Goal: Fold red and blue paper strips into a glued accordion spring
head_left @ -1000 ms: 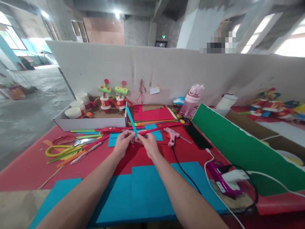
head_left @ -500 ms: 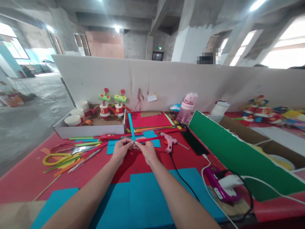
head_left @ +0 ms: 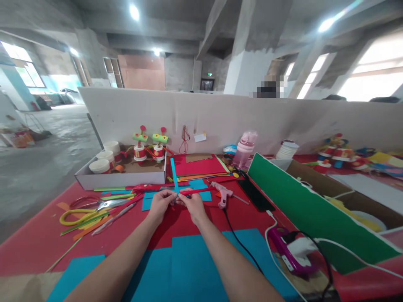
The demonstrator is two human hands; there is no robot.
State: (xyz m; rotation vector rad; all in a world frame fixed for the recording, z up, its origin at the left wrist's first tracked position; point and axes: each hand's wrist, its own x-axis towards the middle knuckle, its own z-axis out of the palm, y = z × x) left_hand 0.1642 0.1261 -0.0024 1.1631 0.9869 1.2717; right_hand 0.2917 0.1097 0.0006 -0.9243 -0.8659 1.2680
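My left hand and my right hand meet over the red table, thumbs and fingertips pinched close together. Between them they hold the ends of two paper strips. A blue paper strip points away from me, and a red paper strip runs off to the right. The strips meet at my fingertips, where the exact join is hidden. Just behind my hands lie pieces of blue paper. To the right of my right hand rests a pink glue gun with a black cord.
Yellow-handled scissors, loose strips and a pen lie left. Behind them, a white box holds paper cups and two cup figures. A phone, power strip and green-sided box stand right. Blue sheets lie in front.
The whole scene sits slightly lower in the picture, as the head camera has tilted up a little. Both hands keep their pinch on the strips, with only slight finger movement.
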